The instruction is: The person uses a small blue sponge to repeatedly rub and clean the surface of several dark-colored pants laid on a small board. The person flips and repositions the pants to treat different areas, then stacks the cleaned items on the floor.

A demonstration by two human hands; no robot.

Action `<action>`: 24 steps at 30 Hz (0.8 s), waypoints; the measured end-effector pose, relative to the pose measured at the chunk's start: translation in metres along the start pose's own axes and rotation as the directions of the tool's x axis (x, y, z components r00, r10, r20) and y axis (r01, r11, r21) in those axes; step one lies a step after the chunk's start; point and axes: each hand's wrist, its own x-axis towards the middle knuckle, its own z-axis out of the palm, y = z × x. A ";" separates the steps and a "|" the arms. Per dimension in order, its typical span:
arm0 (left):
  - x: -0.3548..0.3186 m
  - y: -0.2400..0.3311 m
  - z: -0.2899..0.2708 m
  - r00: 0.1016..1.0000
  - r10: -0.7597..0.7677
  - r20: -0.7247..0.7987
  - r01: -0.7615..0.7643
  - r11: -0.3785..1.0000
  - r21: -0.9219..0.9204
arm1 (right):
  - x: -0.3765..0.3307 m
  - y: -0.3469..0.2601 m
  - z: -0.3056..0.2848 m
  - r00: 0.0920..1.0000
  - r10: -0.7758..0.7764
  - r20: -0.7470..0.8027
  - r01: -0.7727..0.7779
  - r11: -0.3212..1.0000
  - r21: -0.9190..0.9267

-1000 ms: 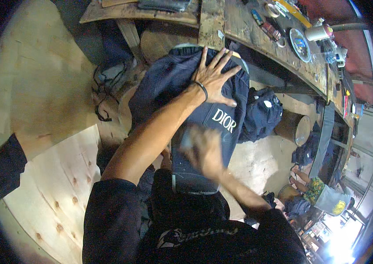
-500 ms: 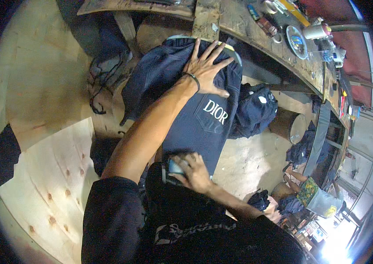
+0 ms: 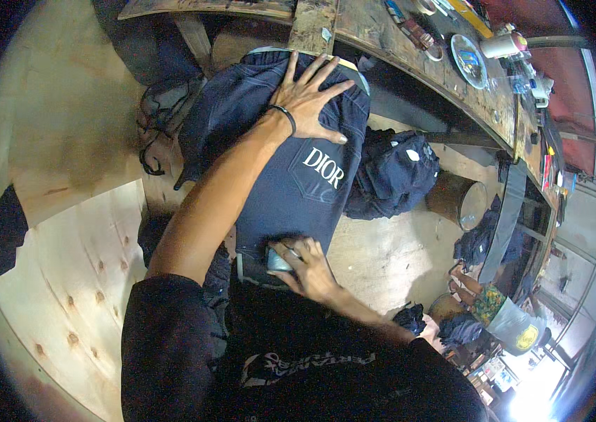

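Note:
Dark navy denim shorts (image 3: 277, 204) are stretched flat over a pale board (image 3: 364, 83), whose edge shows at the waistband. White lettering marks their back pocket (image 3: 319, 176). My left hand (image 3: 310, 98) lies open on the upper part of the shorts, fingers spread toward the waistband. Near the hem, my right hand (image 3: 312, 271) is closed around a small pale-blue rounded block (image 3: 279, 260) and presses it against the cloth. The block's underside is hidden.
More dark denim (image 3: 400, 172) is heaped right of the board, beside a round wooden drum (image 3: 458, 200). A worktable (image 3: 410, 63) across the back holds a white plate (image 3: 468, 62) and a thread spool (image 3: 502, 46). Another person (image 3: 505, 320) is at the far right.
The shorts and my left hand sit slightly farther left in view, with the hand still spread on the cloth. My right hand and the block have shifted a little rightward across the hem.

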 end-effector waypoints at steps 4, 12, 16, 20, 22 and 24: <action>-0.003 0.002 0.004 0.999 -0.002 -0.047 0.005 0.999 0.048 | -0.009 -0.012 -0.004 0.939 0.345 -0.007 -0.341 0.924 -0.175; -0.007 0.004 0.000 0.999 -0.012 -0.031 0.013 0.999 0.041 | 0.052 -0.030 0.033 0.905 0.280 -0.321 -0.373 0.885 -0.280; -0.035 0.025 -0.014 0.973 -0.121 -0.196 0.139 0.987 0.079 | 0.049 -0.045 0.021 0.962 0.157 -0.224 -0.169 0.985 -0.039; -0.112 0.041 0.003 0.783 -0.470 -0.406 0.489 0.870 -0.065 | 0.088 0.023 -0.056 0.720 0.054 -0.692 -0.258 0.946 -0.195; -0.163 0.043 0.028 0.662 -0.701 -0.264 0.559 0.697 -0.450 | 0.108 0.070 -0.062 0.771 0.100 -0.629 -0.305 0.925 -0.226; -0.218 0.057 0.059 0.700 -0.649 -0.298 0.349 0.675 -0.649 | 0.105 0.085 -0.040 0.835 0.009 -0.551 -0.242 0.904 -0.351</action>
